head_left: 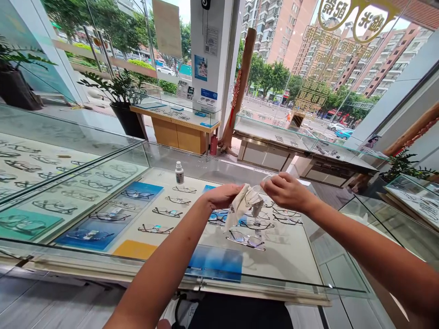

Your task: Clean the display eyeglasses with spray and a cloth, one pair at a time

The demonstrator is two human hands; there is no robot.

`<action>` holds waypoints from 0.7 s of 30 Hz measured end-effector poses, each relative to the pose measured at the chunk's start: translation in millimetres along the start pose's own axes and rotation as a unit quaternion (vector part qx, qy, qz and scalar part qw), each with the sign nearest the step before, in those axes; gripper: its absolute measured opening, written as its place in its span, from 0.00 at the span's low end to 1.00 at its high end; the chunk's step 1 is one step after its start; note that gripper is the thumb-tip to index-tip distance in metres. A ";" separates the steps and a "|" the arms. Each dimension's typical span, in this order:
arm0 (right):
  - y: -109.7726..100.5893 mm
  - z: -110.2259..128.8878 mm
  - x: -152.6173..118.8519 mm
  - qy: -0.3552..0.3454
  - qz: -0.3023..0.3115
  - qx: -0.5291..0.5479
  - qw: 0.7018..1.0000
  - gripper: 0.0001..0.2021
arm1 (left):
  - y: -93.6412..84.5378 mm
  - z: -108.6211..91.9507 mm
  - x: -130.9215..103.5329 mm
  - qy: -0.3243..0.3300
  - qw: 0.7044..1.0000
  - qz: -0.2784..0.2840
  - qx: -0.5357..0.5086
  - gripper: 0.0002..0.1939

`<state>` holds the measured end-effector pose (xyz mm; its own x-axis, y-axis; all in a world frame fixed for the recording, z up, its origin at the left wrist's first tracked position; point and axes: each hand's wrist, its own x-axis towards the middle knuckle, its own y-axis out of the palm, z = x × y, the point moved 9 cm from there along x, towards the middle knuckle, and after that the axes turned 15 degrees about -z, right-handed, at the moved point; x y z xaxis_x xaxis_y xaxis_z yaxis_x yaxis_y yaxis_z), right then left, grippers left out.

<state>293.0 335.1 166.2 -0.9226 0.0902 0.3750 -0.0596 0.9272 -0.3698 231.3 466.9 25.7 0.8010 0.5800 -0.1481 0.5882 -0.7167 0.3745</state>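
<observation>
Over the glass display case, my left hand (224, 195) is closed on a beige cleaning cloth (236, 211) with dark print that hangs down from my fingers. A clear pair of eyeglasses (253, 196) spans the space between my hands, one lens against the cloth. My right hand (284, 191) is pinched on the other side of the eyeglasses; its fingers hide much of the frame. Below my hands lies another pair of eyeglasses (246, 240) with tinted-looking lenses. To the left, a small white bottle (179, 173) with a dark label stands upright.
The display case (274, 276) holds rows of eyeglasses, blue cards and a yellow card (134, 250). Another glass case (20, 183) adjoins on the left. Further back are a wooden counter (181, 132), a potted plant (125, 109) and a wooden post (242, 82).
</observation>
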 end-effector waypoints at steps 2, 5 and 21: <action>6.2 6.4 3.2 -0.030 0.006 0.009 0.999 0.12 | 5.6 -0.6 0.0 0.011 0.999 0.029 -0.006 0.28; 16.8 13.1 5.8 -0.042 0.007 0.030 0.999 0.13 | 9.9 -4.9 0.2 0.040 0.997 0.057 -0.018 0.26; 74.6 2.5 -94.7 0.734 -0.237 0.283 0.570 0.14 | 1.3 -34.6 5.5 0.283 0.943 -0.139 0.104 0.29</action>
<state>375.0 394.8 101.1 0.5369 0.4696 0.7009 -0.6660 0.7459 0.0104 232.6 482.6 57.0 0.4597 0.8278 0.3215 0.8230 -0.5332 0.1961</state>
